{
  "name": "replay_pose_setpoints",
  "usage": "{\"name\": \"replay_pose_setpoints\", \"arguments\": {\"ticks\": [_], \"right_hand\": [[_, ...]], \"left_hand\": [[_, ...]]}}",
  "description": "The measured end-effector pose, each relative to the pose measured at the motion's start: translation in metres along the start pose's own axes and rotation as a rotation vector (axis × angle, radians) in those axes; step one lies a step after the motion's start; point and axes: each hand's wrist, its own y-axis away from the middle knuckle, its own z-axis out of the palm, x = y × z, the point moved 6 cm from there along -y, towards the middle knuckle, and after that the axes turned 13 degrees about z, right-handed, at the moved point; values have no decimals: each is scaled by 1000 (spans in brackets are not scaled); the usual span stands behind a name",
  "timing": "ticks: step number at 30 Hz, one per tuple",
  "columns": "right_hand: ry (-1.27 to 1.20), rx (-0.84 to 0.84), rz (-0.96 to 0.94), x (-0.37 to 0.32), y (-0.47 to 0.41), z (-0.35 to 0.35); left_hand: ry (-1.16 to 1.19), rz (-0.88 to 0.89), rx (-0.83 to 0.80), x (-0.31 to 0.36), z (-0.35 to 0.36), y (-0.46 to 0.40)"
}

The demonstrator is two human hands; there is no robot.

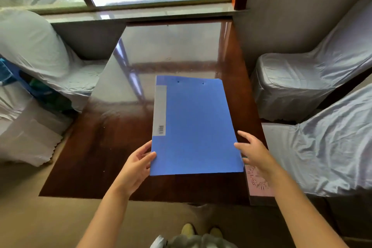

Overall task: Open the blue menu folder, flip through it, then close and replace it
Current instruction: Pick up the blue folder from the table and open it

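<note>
The blue menu folder (195, 127) lies closed on the near right of the table (96, 147). The left hand (136, 164) pinches its near-left edge. The right hand (254, 153), fingers spread, touches its right edge. Whether flipping is ahead or finished, I cannot tell.

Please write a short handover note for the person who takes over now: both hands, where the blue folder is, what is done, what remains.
Left hand: pinches the near left corner of the blue plastic menu folder, thumb on the cover.
Right hand: open, fingers straight, at the folder's right edge.
Folder: closed, on the dark glossy wooden table, grey spine label on the left. A pink printed card lies by the table's right edge.
Done: cannot tell whether it was already flipped through.
Left: if not, open, flip through, close, replace.
</note>
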Motion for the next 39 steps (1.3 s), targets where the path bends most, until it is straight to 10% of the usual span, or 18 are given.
{"name": "replay_pose_setpoints", "arguments": {"ticks": [7,19,31,39], "right_hand": [[-149,-22,-294,-36,28,-22],[-303,-19,-382,-50,44,-39],[-283,-78,-429,-56,55,-29],[-338,-137,-450,-61,65,-32]], "left_hand": [[-51,173,-70,48,25,-6],[-933,722,-147,79,78,-4],[-916,704,-107,71,73,-3],[-312,529,93,69,68,-6]]}}
